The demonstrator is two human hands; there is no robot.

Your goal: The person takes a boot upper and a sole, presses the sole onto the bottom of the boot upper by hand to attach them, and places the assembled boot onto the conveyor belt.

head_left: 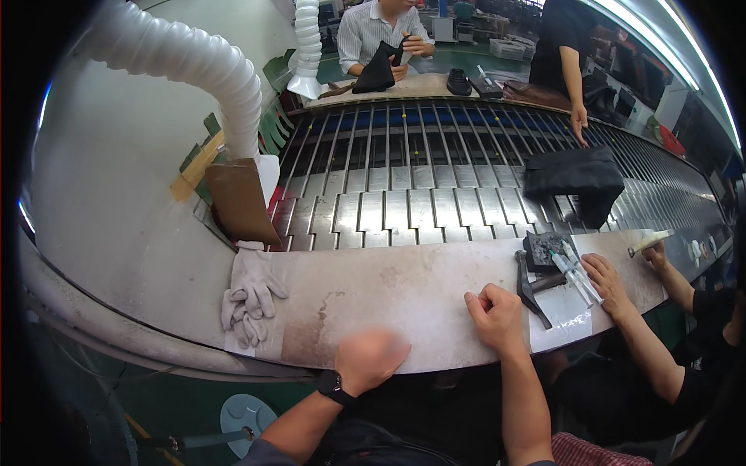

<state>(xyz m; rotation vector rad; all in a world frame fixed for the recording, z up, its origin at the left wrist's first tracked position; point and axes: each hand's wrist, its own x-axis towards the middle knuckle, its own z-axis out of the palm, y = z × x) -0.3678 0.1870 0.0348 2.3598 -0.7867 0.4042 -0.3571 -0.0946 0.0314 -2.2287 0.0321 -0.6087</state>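
Note:
My left hand (371,359), with a black watch on its wrist, rests at the near edge of the pale, stained worktop (404,287). A blur covers its fingers, so their pose is unclear. My right hand (497,314) lies on the worktop farther right, its fingers curled into a loose fist with nothing visible in it. Just right of it lies a hammer (531,289) with a dark head. Beside the hammer are a dark block (544,252) and several syringes (573,276). A pair of pale gloves (250,295) lies at the worktop's left end.
At right, a co-worker's hand (608,283) touches the worktop by the syringes; the other holds a pale tube (651,242). A slatted metal conveyor (412,206) runs beyond, carrying a black leather piece (579,182). White ducts (186,58) hang at left. Two people stand across.

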